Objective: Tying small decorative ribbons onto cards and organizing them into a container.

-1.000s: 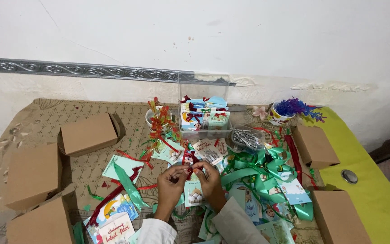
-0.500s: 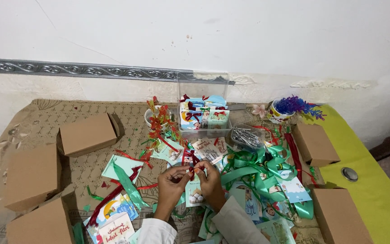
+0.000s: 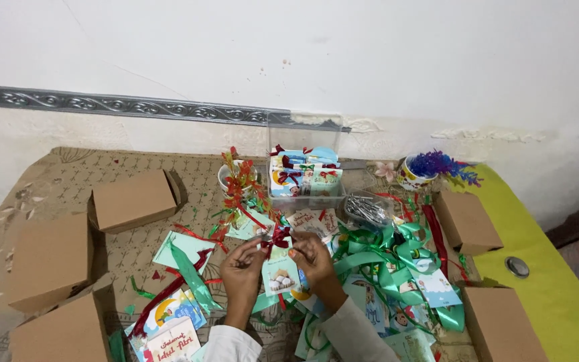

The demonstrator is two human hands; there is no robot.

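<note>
**Both hands pinch a ribboned card above a littered table**

The patterned table (image 3: 68, 167) fills the view, with plain brown boxes (image 3: 134, 199) from nine to seven o'clock and more at three to five. A heap of green ribbon (image 3: 387, 258) lies at three o'clock of the hands. A clear box of finished cards (image 3: 304, 175) stands at twelve o'clock. Centre, the left hand (image 3: 241, 268) and right hand (image 3: 313, 260) meet, fingertips pressed together on the red bow (image 3: 277, 238) atop a small green card (image 3: 280, 275), which hangs between them just above the clutter.
</note>
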